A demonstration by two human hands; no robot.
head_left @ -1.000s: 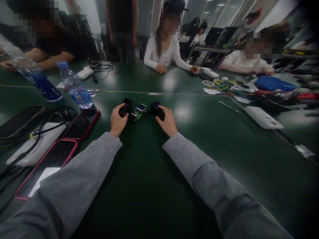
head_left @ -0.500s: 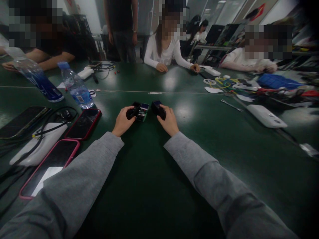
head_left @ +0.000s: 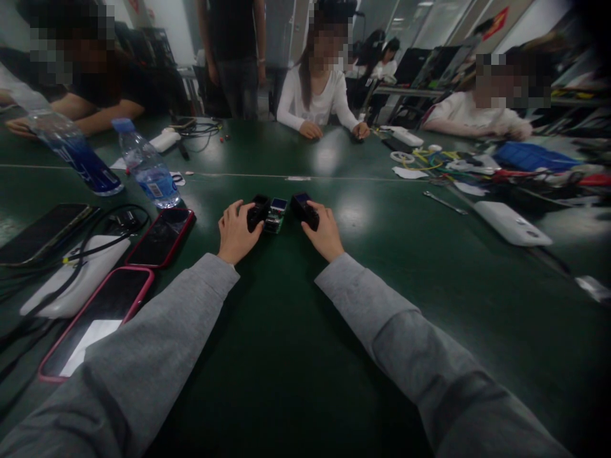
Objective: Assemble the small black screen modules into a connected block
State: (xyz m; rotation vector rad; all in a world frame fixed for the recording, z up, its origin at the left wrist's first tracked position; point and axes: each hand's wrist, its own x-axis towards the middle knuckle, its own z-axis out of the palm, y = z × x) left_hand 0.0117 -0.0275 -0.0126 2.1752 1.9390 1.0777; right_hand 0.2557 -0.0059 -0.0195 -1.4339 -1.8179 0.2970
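Note:
My left hand (head_left: 235,230) rests on the green table (head_left: 286,305) with its fingers closed round a small black box-shaped part (head_left: 258,211). Right beside that part lies a small green circuit board with a blue screen (head_left: 275,214), touching it. My right hand (head_left: 325,233) grips a second black box-shaped part (head_left: 304,210) just right of the board. Both grey sleeves stretch forward from the near edge.
Two water bottles (head_left: 146,166) stand at the left. Phones in red cases (head_left: 160,236), a white power bank (head_left: 71,275) and black cables lie left of my arm. Another white power bank (head_left: 513,222), a wrench and coloured wires lie at the right. Other people sit across.
My left hand has carried its black part rightward up against the circuit board, which has turned. My right hand has stayed almost still.

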